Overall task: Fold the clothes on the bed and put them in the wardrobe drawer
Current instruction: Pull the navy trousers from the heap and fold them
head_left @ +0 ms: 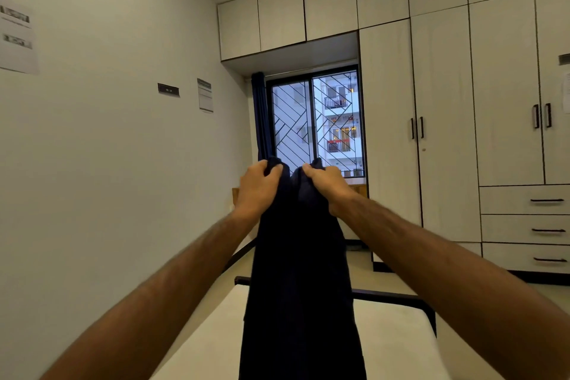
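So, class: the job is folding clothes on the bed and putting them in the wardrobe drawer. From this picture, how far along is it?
Early on. Done: nothing folded shows. In hand: the left hand and right hand grip the top edge of a dark garment, holding it up unfolded above the bed. Left: fold it, then open one of the wardrobe drawers, all shut now, and put it inside.

Dark garment (300,271) runs off bottom edge, type unclear, maybe trousers. Fingertips buried in its top folds. Bed (394,345) cut off below, middle hidden behind cloth. Wall papers (18,37) blurred, text unreadable.
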Tool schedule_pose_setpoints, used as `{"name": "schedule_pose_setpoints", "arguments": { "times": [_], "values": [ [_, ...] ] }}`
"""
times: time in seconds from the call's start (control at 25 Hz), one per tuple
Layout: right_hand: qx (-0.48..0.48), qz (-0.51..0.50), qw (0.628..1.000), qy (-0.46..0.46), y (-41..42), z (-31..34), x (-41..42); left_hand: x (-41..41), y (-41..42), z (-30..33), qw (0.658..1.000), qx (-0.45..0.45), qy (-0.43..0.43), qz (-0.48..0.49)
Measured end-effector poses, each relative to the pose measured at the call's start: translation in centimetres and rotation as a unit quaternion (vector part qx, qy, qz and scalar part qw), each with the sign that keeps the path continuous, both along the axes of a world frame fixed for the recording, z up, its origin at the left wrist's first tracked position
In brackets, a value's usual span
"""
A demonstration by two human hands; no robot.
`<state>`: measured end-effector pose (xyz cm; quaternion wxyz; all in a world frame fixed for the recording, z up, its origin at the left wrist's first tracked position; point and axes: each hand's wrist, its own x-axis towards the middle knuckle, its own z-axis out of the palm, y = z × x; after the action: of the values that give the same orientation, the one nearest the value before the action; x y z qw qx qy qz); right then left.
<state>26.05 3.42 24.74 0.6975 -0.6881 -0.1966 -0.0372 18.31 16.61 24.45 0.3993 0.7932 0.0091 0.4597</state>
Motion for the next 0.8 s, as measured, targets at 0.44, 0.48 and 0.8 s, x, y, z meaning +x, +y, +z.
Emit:
{"name": "schedule_pose_setpoints", "arguments": {
  "times": [0.44,0.48,0.8],
  "values": [
    [-0.026,0.093,0.995,-0.041,-2.5,-1.9,-0.9,-0.8,0.4,-4.4,0.96,0.025,0.1,-0.261],
    [-0.028,0.097,0.994,-0.047,-3.1,-1.9,-0.5,-0.3,1.5,-4.9,0.976,0.074,0.037,-0.201],
    [0.036,0.237,0.966,-0.092,-7.8,1.0,-1.9,-1.0,4.3,-3.7,0.929,-0.112,0.205,-0.288]
  ]
}}
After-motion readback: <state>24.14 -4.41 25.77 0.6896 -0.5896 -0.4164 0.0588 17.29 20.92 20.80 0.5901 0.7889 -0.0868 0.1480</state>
